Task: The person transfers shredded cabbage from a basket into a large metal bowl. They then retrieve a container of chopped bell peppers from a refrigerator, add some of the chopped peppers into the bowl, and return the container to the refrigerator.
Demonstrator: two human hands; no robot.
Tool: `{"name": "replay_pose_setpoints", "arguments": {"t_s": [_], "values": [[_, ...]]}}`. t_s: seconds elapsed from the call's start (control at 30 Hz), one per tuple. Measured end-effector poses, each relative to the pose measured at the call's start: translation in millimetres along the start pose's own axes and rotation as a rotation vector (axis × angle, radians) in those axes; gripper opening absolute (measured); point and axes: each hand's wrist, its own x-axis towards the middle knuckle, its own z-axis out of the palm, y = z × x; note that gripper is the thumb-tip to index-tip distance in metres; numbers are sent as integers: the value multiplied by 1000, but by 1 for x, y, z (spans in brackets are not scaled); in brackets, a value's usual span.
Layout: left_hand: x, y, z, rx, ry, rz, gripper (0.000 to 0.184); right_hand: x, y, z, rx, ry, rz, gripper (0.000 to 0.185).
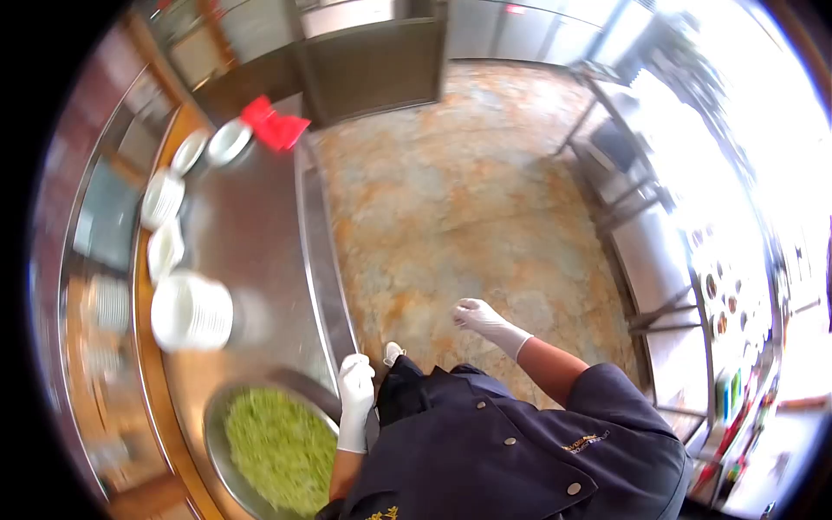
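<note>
Well, my left hand (354, 381): gloved in white, at seven o'clock in my view, just beside the counter edge; the fingers are curled in, but I cannot tell whether they press together or pinch anything, nor whether they touch the metal.
My right hand (477, 317): also gloved, between four and five o'clock, out over the floor (468, 208), fingers bent toward the palm; whether something sits inside them I cannot tell.
Bowl (217, 442): a wide metal one at seven o'clock, on the counter, nearest to my left hand and just outside it.
Greens (282, 446): pale green, finely cut, heaped inside the bowl.
Counter (251, 212): steel, running from seven o'clock up to eleven.
Plate stack (195, 312): white, between eight and nine o'clock, just beyond the bowl.
White dishes (164, 199): along the counter's far side, from nine to ten o'clock.
Red cloth (276, 124): between ten and eleven o'clock, near the counter's end.
My jacket (485, 459): dark, buttoned, around six o'clock.
</note>
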Motion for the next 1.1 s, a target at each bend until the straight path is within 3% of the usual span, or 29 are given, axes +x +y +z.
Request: {"name": "replay_pose_setpoints", "arguments": {"t_s": [0.1, 0.17, 0.23, 0.33, 0.43, 0.5, 0.53, 0.63, 0.77, 0.83, 0.87, 0.97, 1.0, 1.03, 1.1], "values": [[50, -38, 24, -45, -115, -38, 14, 6, -35, -15, -4, -38, -99, 30], [74, -80, 34, -16, -185, -252, 21, 26, -39, -38, -39, -40, -133, 30], [111, -78, 60, -23, -235, -558, 32, 37, -47, -88, -182, 72, -99, 32], [164, -123, 84, -88, -316, -695, 33, 64, 0, -140, -525, 258, -63, 37], [230, -144, 114, -196, -404, -882, 24, 44, 48, -191, -551, 311, 253, 40], [284, -141, 149, -104, -493, -868, 16, 22, 62, -220, -536, 253, 440, 42], [314, -136, 170, -57, -534, -873, 15, 24, 106, -230, -657, 390, 323, 43], [416, -170, 241, -43, -714, -871, 18, -7, 79, -248, -148, 582, 490, 41], [570, -194, 363, 43, -921, -824, 16, 32, 116, -257, 112, 700, 624, 40], [642, -180, 427, 22, -886, -825, 16, 56, 100, -270, 501, 797, 690, 43], [671, -170, 455, 12, -876, -795, 17, 91, 131, -278, 741, 853, 711, 49], [732, -130, 519, 27, -832, -788, 21, 140, 71, -354, 981, 789, 654, 41], [762, -165, 539, 11, -947, -866, 26, 154, 19, -394, 865, 796, 693, 45], [779, -155, 555, 14, -884, -907, 30, 183, -11, -435, 733, 848, 690, 50], [807, -140, 564, 8, -882, -838, 33, 232, -60, -523, 337, 707, 600, 75]]}}
